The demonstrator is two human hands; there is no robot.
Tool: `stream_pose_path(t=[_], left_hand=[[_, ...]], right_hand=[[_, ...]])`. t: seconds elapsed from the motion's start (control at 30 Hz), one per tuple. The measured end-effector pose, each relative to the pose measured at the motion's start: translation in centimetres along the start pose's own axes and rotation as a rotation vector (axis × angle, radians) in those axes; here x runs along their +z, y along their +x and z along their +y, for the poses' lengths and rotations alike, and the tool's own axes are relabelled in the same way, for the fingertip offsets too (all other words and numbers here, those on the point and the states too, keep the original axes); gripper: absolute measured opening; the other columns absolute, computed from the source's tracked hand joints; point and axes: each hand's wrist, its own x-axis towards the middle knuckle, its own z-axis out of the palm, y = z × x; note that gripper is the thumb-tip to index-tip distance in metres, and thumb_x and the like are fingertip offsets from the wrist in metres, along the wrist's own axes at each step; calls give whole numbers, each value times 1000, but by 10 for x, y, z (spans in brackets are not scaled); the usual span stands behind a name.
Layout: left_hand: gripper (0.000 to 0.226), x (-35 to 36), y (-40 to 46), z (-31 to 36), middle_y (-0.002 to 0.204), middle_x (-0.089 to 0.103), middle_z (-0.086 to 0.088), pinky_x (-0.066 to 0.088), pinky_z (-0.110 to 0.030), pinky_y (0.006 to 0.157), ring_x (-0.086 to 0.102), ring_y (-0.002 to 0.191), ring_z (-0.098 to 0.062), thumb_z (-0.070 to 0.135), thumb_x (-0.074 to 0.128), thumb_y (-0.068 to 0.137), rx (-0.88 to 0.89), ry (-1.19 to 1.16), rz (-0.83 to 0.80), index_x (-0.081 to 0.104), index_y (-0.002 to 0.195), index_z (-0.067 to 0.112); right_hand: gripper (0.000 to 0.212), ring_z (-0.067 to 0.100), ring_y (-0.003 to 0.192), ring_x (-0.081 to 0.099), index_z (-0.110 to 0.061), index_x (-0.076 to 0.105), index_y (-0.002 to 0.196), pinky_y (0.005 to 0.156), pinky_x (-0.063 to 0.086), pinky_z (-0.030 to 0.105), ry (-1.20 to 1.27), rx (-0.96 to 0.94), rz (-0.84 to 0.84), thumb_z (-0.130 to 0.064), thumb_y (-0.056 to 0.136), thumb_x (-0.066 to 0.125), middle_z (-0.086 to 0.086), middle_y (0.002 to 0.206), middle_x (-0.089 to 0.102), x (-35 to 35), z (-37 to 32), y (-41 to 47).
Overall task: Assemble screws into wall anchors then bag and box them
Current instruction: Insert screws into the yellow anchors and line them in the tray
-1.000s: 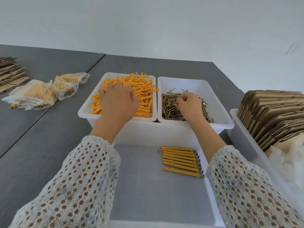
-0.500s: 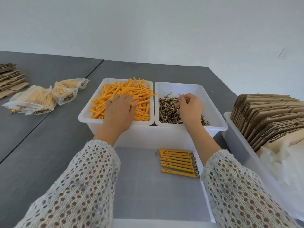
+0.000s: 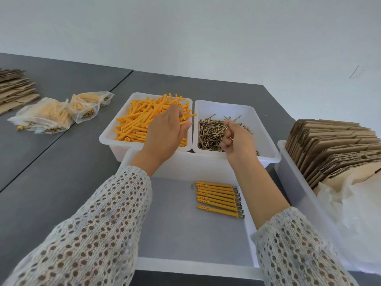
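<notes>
— Grey counter (image 3: 51, 182) is running under a plain white wall, and what is sitting on it?

— Two white bins are standing side by side at the back. One bin (image 3: 107, 139) is holding loose orange wall anchors (image 3: 136, 124); the other bin (image 3: 268, 145) is holding brassy screws (image 3: 208, 137). A larger white tray (image 3: 185, 265) is lying nearer the person, just in front of both.

— What are the hands doing?

— The left hand (image 3: 165, 133) is hovering over the anchor bin with its fingers curled around an anchor. The right hand (image 3: 237, 139) is lifting above the screw pile, pinching a single screw (image 3: 223, 129) between thumb and fingertips.

— Anything finished?

— A row of assembled anchors (image 3: 218, 198), screw heads pointing right, is lying on the tray floor near its right wall. Filled plastic bags (image 3: 45, 116) are resting on the counter to the left, beside flat cardboard (image 3: 14, 87). More folded cardboard (image 3: 334, 149) is standing in a bin at the right.
</notes>
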Motion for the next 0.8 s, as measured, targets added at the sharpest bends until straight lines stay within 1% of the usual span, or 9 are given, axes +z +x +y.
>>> stream_pose_path(t=[0.1, 0.2, 0.3, 0.37, 0.4, 0.5, 0.57, 0.67, 0.8], left_hand=[[33, -2, -3, 1, 68, 43, 9, 21, -24, 42, 36, 50, -9, 34, 31, 105, -16, 36, -33, 49, 98, 8], [28, -2, -4, 2, 65, 47, 8, 31, -29, 41, 40, 47, -10, 30, 35, 107, 9, 34, -101, 50, 99, 8], [28, -2, -5, 5, 62, 43, 14, 32, -29, 43, 39, 46, -6, 33, 41, 106, 40, 21, -150, 54, 93, 12], [30, -3, -5, 6, 64, 47, 13, 36, -31, 47, 45, 50, -10, 37, 44, 104, 39, 7, -175, 56, 90, 14], [30, -3, -5, 6, 65, 50, 12, 38, -30, 48, 46, 52, -11, 38, 45, 103, 42, -8, -180, 57, 88, 15], [30, -3, -5, 4, 68, 54, 12, 36, -27, 50, 48, 56, -9, 38, 47, 103, 57, -4, -188, 59, 85, 17], [27, -3, -6, 5, 73, 53, 14, 38, -28, 50, 50, 59, -11, 34, 46, 104, 74, 13, -174, 60, 88, 17], [23, -1, -5, 5, 87, 59, 9, 47, -38, 57, 55, 70, -15, 27, 42, 106, 96, 3, -207, 61, 98, 16], [21, 1, -5, 5, 96, 62, 5, 48, -38, 59, 57, 79, -16, 24, 42, 106, 125, 1, -233, 62, 104, 15]], right_hand=[[15, 9, 52, 39, -9, 65, 88, 48, 38, 22, -42, -46, -69, -8, 97, 54, -1, 69, 47, 0, 1, -3], [15, 12, 54, 43, -6, 62, 93, 50, 42, 24, -67, -88, -157, -7, 100, 49, 4, 75, 56, -5, 1, -4], [18, 12, 50, 36, -6, 60, 106, 47, 40, 24, -147, -115, -195, -11, 104, 43, 2, 58, 48, -7, 2, -4], [18, 11, 48, 34, -9, 55, 117, 45, 39, 25, -209, -118, -161, -14, 104, 44, -1, 52, 39, -4, 4, -3], [16, 11, 47, 33, -11, 52, 118, 45, 39, 25, -229, -116, -150, -14, 104, 45, -3, 51, 38, -3, 5, -3], [2, 11, 46, 32, -11, 53, 99, 47, 39, 26, -227, -124, -178, -9, 99, 53, -3, 52, 38, -3, 5, -4], [9, 12, 47, 35, -12, 58, 89, 50, 43, 26, -217, -132, -234, -7, 97, 57, -1, 53, 44, -5, 4, -3], [4, 13, 45, 44, -7, 65, 91, 56, 51, 26, -184, -144, -294, -5, 94, 62, 3, 60, 59, -6, 3, -2], [7, 14, 45, 47, -2, 67, 93, 58, 54, 28, -182, -151, -304, -2, 93, 60, 7, 62, 62, -5, 5, 3]])
